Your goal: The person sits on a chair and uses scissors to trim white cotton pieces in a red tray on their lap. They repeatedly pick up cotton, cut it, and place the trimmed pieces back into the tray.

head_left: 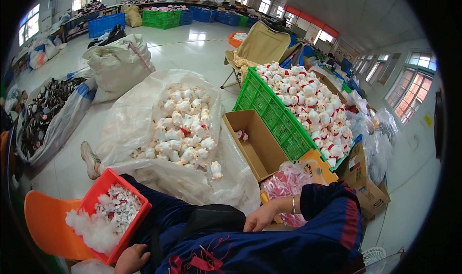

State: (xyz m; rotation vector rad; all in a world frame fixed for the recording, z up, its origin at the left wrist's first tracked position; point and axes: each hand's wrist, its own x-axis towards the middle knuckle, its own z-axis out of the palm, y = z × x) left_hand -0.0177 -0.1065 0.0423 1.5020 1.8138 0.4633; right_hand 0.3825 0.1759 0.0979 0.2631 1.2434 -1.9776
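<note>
My left hand [132, 259] is low in the view, fingers curled, beside a red plastic tray [146, 207]. That tray holds white fibre stuffing [96, 231] and a heap of small white-and-grey pieces [118, 207]. My right hand [260, 217] lies at my lap next to a bag of pink packets [286, 183]. Its fingers are bent downward; whatever they may hold is hidden. Red ribbons [204, 263] and loose red threads lie across my dark blue clothing.
Ahead, a clear plastic sack [127, 124] spills white plush toys [185, 124]. To its right stand a cardboard box [262, 151] with one toy inside and a green crate [262, 105] heaped with red-scarfed toys. An orange chair [43, 221] supports the tray; a sack of dark pieces [48, 110] lies left.
</note>
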